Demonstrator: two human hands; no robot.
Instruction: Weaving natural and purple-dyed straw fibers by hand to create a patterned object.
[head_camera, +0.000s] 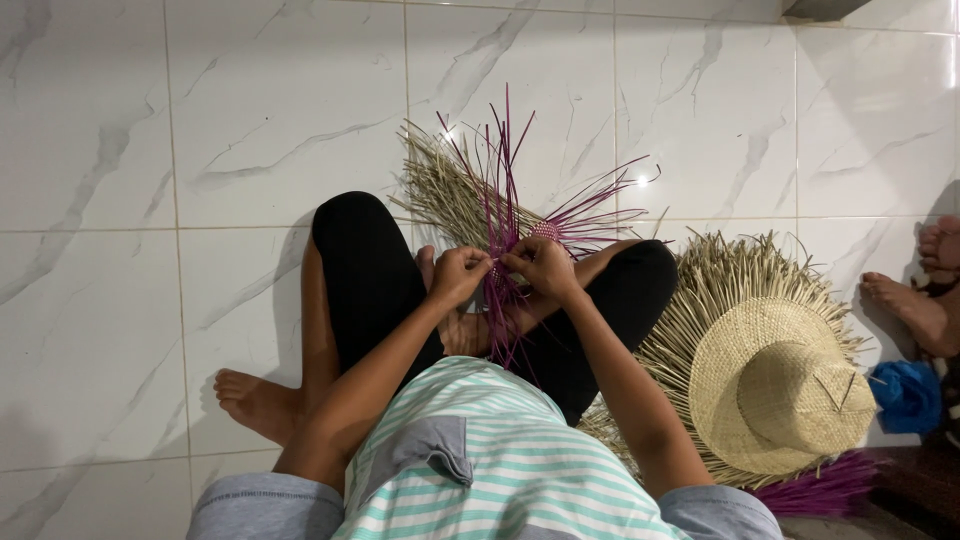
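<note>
Hands (458, 275) (543, 265) on purple straw weave (505, 225)

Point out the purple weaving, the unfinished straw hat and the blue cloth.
Purple weaving (545, 231): head view, on its small woven disc.
Unfinished straw hat (800, 392): head view, on its crown.
Blue cloth (907, 395): head view, on its middle.

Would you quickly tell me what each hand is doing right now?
Left hand: closed, pinching the purple straw strands.
Right hand: closed, pinching the same strands beside it.
</note>
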